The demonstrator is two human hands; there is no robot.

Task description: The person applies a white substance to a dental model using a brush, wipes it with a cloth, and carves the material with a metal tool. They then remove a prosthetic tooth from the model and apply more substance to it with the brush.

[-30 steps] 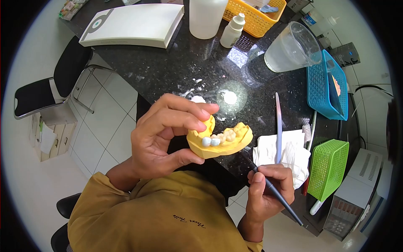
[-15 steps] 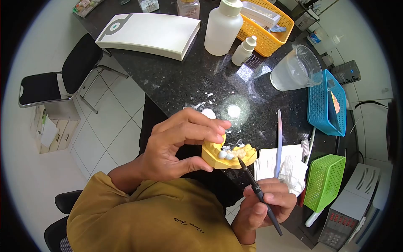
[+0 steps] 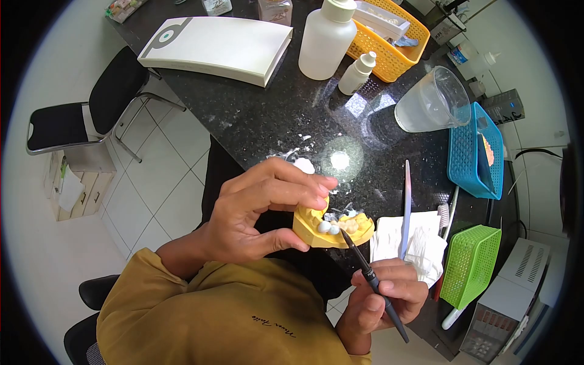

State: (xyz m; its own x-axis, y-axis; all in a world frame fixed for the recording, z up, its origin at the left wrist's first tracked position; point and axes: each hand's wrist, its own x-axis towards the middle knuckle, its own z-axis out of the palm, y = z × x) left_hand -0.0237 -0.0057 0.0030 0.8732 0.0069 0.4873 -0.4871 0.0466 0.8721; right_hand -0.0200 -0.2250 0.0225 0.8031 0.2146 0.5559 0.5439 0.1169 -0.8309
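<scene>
My left hand [image 3: 264,204] grips a yellow dental model [image 3: 316,237] between thumb and fingers, its row of teeth facing up. Some of its teeth are whitish-grey, others pale cream. In my right hand [image 3: 392,295] is a slim black brush [image 3: 370,277], pinched like a pen. The brush's dark tip rests at the cream teeth near the middle of the model's front side. White powder and scraps [image 3: 302,164] lie on the dark counter just beyond my left hand.
Folded white tissue [image 3: 389,237] carries a long slender tool [image 3: 406,201]. Farther back stand a cup of cloudy liquid [image 3: 426,106], a large bottle [image 3: 325,45], a small dropper bottle [image 3: 356,76] and a white box [image 3: 213,48]. Blue [image 3: 459,158], green [image 3: 468,264] and yellow [image 3: 389,70] baskets line the right and back.
The brush tip has shifted slightly left along the teeth. The dental model has tilted a little in my left hand, and the whole view has moved slightly.
</scene>
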